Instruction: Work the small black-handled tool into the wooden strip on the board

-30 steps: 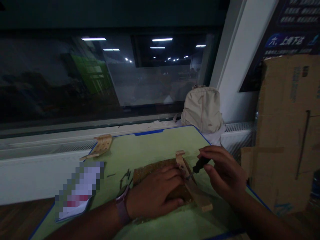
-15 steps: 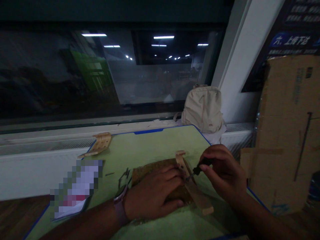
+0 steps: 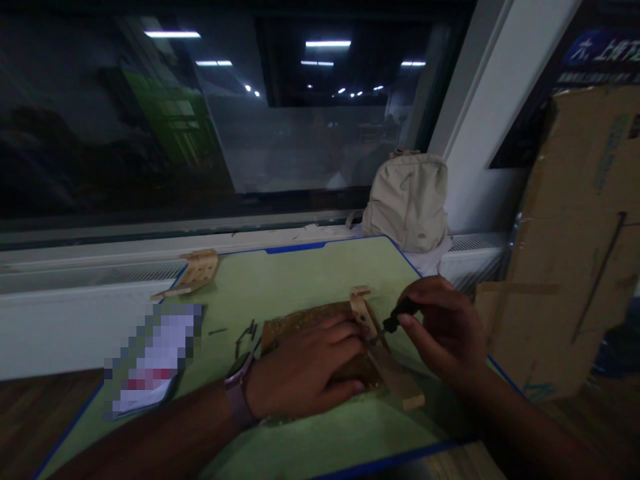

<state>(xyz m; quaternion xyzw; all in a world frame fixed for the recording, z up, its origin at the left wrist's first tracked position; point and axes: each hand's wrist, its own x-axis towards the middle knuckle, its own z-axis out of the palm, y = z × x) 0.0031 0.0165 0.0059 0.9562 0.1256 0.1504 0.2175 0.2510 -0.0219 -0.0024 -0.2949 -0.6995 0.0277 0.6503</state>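
Note:
My left hand [image 3: 305, 367] lies flat with fingers stretched over a brown board [image 3: 283, 327] that looks wrapped in clear film. Its fingertips touch a curved wooden piece [image 3: 400, 381] with dark holes, which rests across the board's right end. In my right hand [image 3: 447, 327] is a black-handled screwdriver [image 3: 400, 315], gripped between thumb and fingers. The screwdriver's shaft slants down to the left, its tip at the wooden piece near my left fingertips. Whether a screw sits under the tip is too small to tell.
Several dark screws [image 3: 245, 337] lie left of the board on the green table [image 3: 295, 277]. A second wooden piece [image 3: 197, 272] stands at the back left edge, near a blurred-out flat item [image 3: 155, 360]. Beyond are a beige backpack [image 3: 410, 203] and, to the right, cardboard [image 3: 575, 253].
The view has tilted down a little, so everything sits higher in the picture. Both hands keep nearly the same place on the wooden piece and the screwdriver.

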